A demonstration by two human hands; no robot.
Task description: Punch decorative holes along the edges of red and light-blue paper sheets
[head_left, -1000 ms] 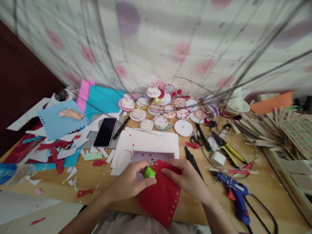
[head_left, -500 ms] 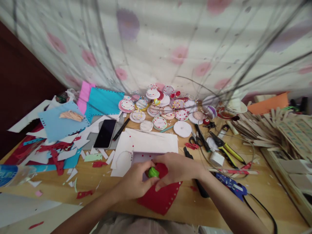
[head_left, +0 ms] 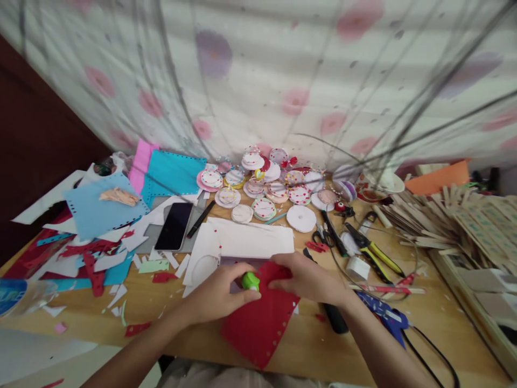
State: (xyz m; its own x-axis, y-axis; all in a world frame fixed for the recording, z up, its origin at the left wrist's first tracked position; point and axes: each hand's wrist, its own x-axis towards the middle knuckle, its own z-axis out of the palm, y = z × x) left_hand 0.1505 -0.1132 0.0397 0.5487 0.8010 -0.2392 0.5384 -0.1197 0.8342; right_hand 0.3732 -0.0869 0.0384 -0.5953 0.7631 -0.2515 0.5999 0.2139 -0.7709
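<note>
My left hand (head_left: 216, 295) is closed around a small green punch (head_left: 250, 281) set on the upper edge of a red foam sheet (head_left: 258, 326). The sheet has a row of small holes along its right edge. My right hand (head_left: 309, 280) pinches the sheet's top edge just right of the punch. Both hands work near the front edge of the wooden table (head_left: 169, 302), over a white sheet (head_left: 242, 242).
Behind lie several decorated paper discs (head_left: 262, 183), a black phone (head_left: 174, 226), blue foam sheets (head_left: 100, 207), red and white scraps (head_left: 92, 258). To the right are scissors (head_left: 323, 234), yellow pliers (head_left: 374, 250), a blue glue gun (head_left: 383, 318), wooden sticks (head_left: 456, 215).
The red sheet has shifted under the punch. My right hand went from covering the punch to gripping the sheet's top edge. The view drifted slightly.
</note>
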